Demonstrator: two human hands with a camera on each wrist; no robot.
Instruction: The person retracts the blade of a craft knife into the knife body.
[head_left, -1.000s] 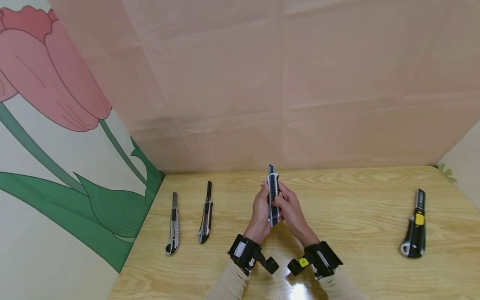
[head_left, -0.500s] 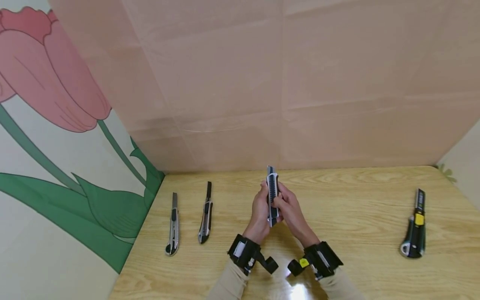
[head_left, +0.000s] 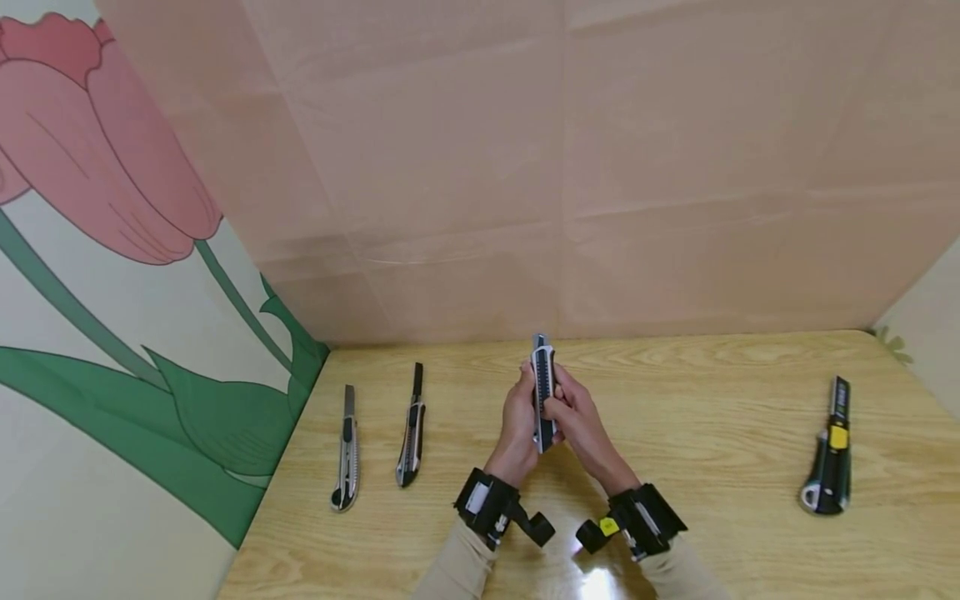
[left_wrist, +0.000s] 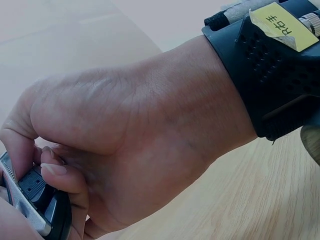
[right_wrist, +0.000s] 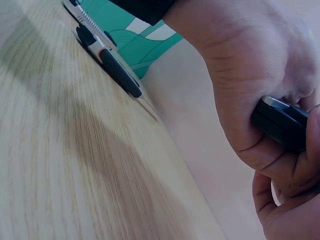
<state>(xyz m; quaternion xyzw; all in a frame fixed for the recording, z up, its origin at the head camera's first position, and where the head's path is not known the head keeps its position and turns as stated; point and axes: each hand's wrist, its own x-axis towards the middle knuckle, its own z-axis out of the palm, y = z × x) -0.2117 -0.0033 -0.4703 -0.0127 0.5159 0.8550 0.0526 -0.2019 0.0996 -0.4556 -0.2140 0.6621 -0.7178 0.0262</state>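
Note:
A silver-and-black utility knife (head_left: pixel 543 375) is held upright between both hands above the middle of the table, its tip pointing away from me. My left hand (head_left: pixel 517 423) grips it from the left side. From the right, my right hand (head_left: pixel 588 425) pinches its lower half, with the thumb lying across the front. In the left wrist view, the right hand's curled fingers (left_wrist: pixel 65 182) close around the black end of the knife (left_wrist: pixel 36 189). The right wrist view has the left hand (right_wrist: pixel 250 65) wrapped around the knife's dark body (right_wrist: pixel 282 124); the blade end is hidden there.
Two slimmer utility knives lie on the wooden table (head_left: pixel 697 400) at the left: a silver one (head_left: pixel 347 458) and a black-and-silver one (head_left: pixel 411 437). A black knife with a yellow slider (head_left: pixel 834 454) lies at the far right. Pinkish-brown sheeting (head_left: pixel 562 167) rises behind the table.
The held knife has shifted slightly left, and its tip stands a little lower, with less showing above the body. Both hands keep their hold; the knives on the table have not moved.

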